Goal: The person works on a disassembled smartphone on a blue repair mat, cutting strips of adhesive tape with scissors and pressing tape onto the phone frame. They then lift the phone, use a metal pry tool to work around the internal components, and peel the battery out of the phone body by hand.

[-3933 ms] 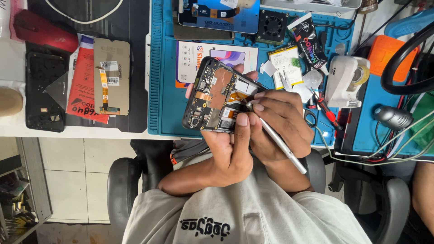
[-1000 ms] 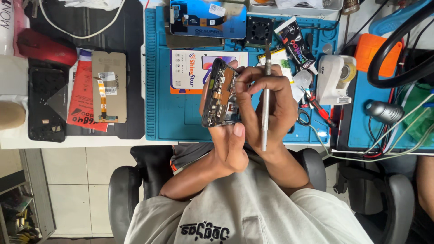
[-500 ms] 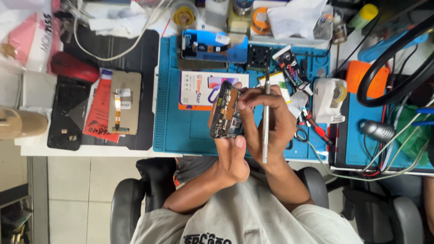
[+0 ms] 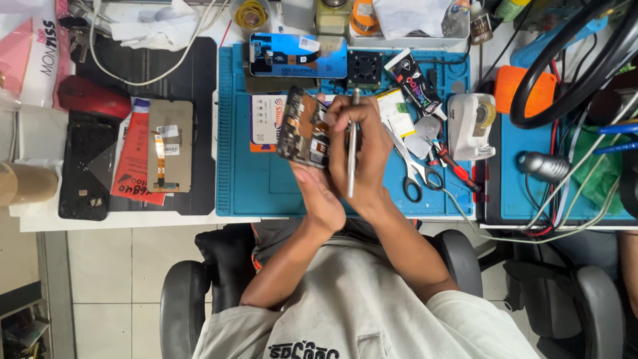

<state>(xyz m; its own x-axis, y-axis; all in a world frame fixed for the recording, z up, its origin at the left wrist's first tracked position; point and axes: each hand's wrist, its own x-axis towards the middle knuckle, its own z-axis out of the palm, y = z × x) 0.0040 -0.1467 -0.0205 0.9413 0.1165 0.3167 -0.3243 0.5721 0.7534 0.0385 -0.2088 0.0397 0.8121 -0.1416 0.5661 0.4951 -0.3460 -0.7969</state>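
Cluttered repair bench, blue mat [image 4: 266,189] as ref. Opened phone [image 4: 304,129] held above mat center, tilted on edge, long axis approx vertical in view. Left hand [image 4: 319,193] grips its lower end, fingers wrapped. Right hand [image 4: 369,149] just right of phone, fingers pinching metal tool [image 4: 351,149], tip at phone's top edge. Scissors [image 4: 413,174] further right on mat.

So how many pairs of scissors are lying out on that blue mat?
1. The scissors lie on the blue mat, just right of the right hand holding a metal tool. Clutter could hide more.
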